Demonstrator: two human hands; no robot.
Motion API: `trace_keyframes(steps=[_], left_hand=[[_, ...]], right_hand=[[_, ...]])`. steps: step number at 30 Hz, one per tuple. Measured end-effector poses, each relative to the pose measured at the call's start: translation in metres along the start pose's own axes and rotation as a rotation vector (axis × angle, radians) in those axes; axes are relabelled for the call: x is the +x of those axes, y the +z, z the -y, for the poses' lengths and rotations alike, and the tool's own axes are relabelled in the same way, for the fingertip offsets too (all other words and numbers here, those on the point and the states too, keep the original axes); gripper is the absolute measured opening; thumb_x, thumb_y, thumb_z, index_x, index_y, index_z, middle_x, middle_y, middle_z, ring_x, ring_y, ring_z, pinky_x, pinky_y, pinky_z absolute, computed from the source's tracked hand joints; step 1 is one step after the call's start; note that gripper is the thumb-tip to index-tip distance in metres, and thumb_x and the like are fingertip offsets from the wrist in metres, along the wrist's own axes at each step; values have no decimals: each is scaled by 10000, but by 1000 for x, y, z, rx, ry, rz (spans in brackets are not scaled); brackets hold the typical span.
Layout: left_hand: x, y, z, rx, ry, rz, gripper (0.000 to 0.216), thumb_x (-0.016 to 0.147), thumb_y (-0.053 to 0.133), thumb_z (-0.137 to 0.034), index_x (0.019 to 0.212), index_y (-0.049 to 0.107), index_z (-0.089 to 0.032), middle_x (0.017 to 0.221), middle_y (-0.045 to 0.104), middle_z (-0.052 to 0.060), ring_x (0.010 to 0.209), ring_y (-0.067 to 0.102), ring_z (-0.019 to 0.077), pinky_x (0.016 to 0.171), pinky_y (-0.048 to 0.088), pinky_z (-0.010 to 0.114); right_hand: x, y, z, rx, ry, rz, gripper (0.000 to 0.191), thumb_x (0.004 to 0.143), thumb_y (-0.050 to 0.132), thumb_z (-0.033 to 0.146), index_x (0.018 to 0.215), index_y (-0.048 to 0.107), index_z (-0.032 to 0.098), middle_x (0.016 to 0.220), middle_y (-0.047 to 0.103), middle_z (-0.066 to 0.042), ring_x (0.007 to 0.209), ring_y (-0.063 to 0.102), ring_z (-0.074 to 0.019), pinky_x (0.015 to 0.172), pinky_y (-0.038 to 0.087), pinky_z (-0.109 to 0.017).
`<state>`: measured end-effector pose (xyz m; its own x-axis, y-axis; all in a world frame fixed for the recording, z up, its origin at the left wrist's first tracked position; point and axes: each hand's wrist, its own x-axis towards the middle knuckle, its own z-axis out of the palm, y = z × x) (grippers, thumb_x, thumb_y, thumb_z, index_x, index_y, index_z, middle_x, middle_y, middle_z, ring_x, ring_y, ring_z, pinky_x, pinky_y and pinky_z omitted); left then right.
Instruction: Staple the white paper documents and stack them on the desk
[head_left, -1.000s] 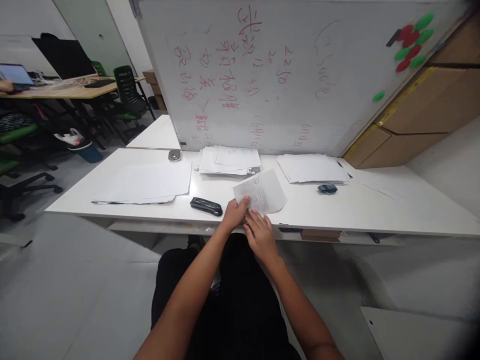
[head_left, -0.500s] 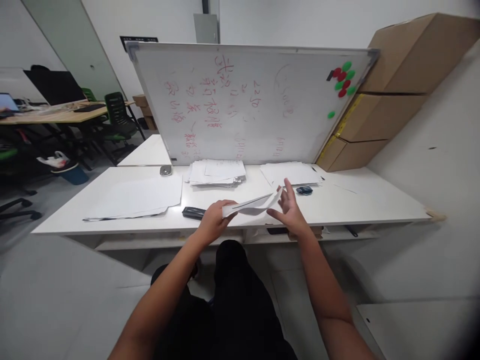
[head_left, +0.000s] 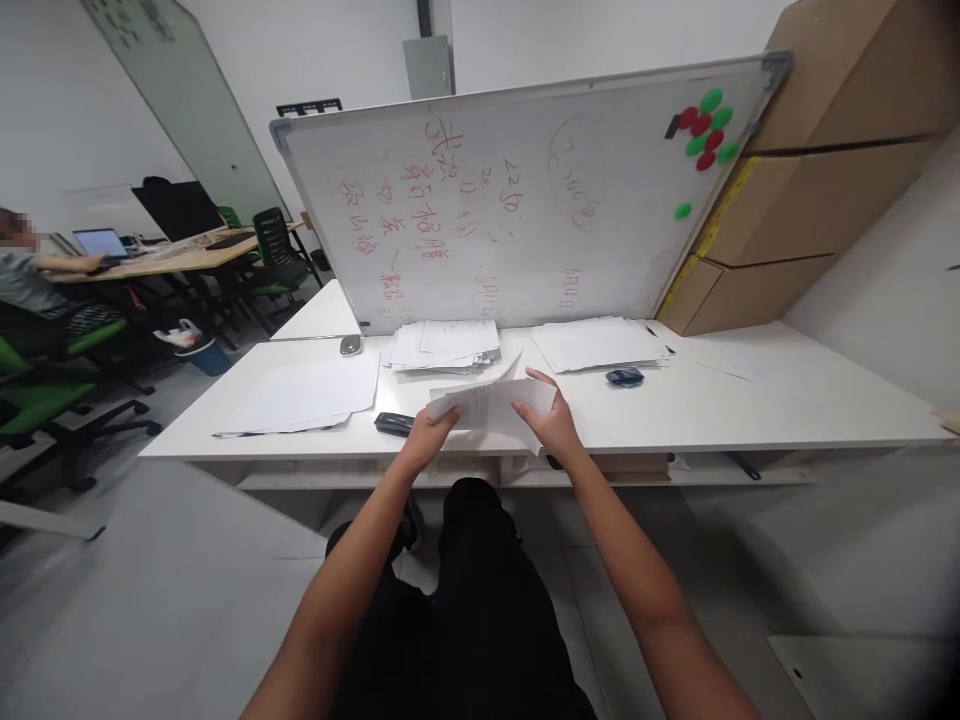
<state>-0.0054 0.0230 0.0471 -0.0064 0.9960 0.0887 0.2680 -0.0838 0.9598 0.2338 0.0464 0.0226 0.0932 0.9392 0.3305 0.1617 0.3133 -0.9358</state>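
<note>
Several sheets of paper point(head_left: 499, 408) are held up between my two hands above the table's front edge. My left hand point(head_left: 433, 432) grips their left side, thumb on top. On the right, my right hand point(head_left: 551, 418) has a sheet's edge between thumb and fingers. The sheets are bent and fanned apart, and faint print shows on one. A black stapler point(head_left: 394, 424) lies just left of my left hand. Behind the held sheets sits a thick paper stack point(head_left: 446, 348), and another stack point(head_left: 600, 345) lies to its right.
A whiteboard point(head_left: 517, 220) with red writing leans at the back, beside stacked cardboard boxes point(head_left: 757, 290). More paper point(head_left: 304, 395) lies at the left, near a mouse-like grey object point(head_left: 350, 345). A dark blue object point(head_left: 625, 378) rests at the right. A person point(head_left: 37, 270) sits far left.
My right hand has closed on the sheets, which now stand fanned apart with a corner raised. The view has turned left, bringing a seated person into sight.
</note>
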Motion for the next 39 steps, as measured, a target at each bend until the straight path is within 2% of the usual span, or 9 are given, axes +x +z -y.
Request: trace_keyframes(steps=[4, 6, 10, 12, 25, 29, 33, 36, 39], left_hand=[[2, 0, 11, -24, 38, 58, 440, 815, 661, -529, 1095, 717, -195, 1170, 723, 70, 1155, 631, 282, 1049, 465, 429], [2, -5, 13, -45, 38, 107, 423, 805, 678, -524, 1072, 728, -200, 1167, 725, 69, 1157, 632, 280, 1056, 459, 427], [2, -16, 10, -163, -51, 183, 487, 745, 755, -496, 1113, 722, -179, 1186, 721, 94, 1157, 637, 289, 1052, 462, 434], [4, -16, 10, -216, -86, 144, 534, 714, 787, -481, 1140, 715, -166, 1201, 714, 109, 1154, 638, 296, 1037, 473, 435], [-7, 32, 45, -197, -81, -136, 489, 741, 722, -543, 1003, 734, -131, 1061, 749, 105, 1047, 666, 283, 940, 505, 403], [-28, 15, 19, 6, -17, -12, 437, 831, 633, -532, 1066, 713, -172, 1063, 745, 80, 1009, 677, 263, 867, 529, 366], [-29, -20, 9, 265, 193, -45, 426, 931, 519, -476, 1282, 598, -248, 1126, 728, 55, 1014, 669, 203, 858, 514, 324], [-2, -51, 22, 652, 330, -177, 361, 959, 451, -455, 1081, 693, -215, 1077, 737, 77, 1027, 644, 231, 920, 448, 375], [27, -70, 45, 858, 251, -155, 445, 972, 390, -489, 835, 710, -211, 877, 733, 79, 921, 631, 236, 816, 415, 363]], right_hand=[[10, -3, -26, 52, 39, 27, 1158, 667, 816, 503, 1569, 119, 302, 1641, 153, -148, 1502, 207, -296, 1170, 272, -519], [14, -10, -29, 135, 72, 123, 1215, 649, 835, 493, 1571, 59, 337, 1649, 129, -139, 1505, 206, -288, 1157, 296, -516], [15, -25, -8, 164, 143, 375, 830, 680, 821, 461, 1408, 502, 223, 1385, 582, -147, 1261, 558, -294, 1028, 463, -458], [13, -29, 5, 116, 164, 344, 560, 719, 784, 476, 1173, 676, 167, 1162, 711, -125, 1080, 655, -282, 945, 513, -437], [-22, -9, -21, -16, 264, 38, 574, 742, 687, 597, 1058, 710, 118, 1079, 742, -144, 1030, 678, -289, 912, 515, -418], [-54, -24, -7, -260, 233, -33, 560, 761, 637, 609, 1036, 732, 131, 1075, 745, -160, 1080, 665, -336, 951, 492, -454], [-114, -33, -12, -201, 543, -57, 562, 675, 719, 620, 935, 750, 122, 979, 762, -164, 948, 707, -361, 849, 546, -465], [-157, -21, -18, 49, 738, -65, 596, 633, 789, 593, 991, 740, 120, 1040, 756, -154, 941, 718, -336, 824, 572, -431], [-184, 0, -11, 265, 868, -54, 603, 611, 839, 551, 1024, 726, 126, 1061, 755, -141, 929, 727, -312, 837, 585, -415]])
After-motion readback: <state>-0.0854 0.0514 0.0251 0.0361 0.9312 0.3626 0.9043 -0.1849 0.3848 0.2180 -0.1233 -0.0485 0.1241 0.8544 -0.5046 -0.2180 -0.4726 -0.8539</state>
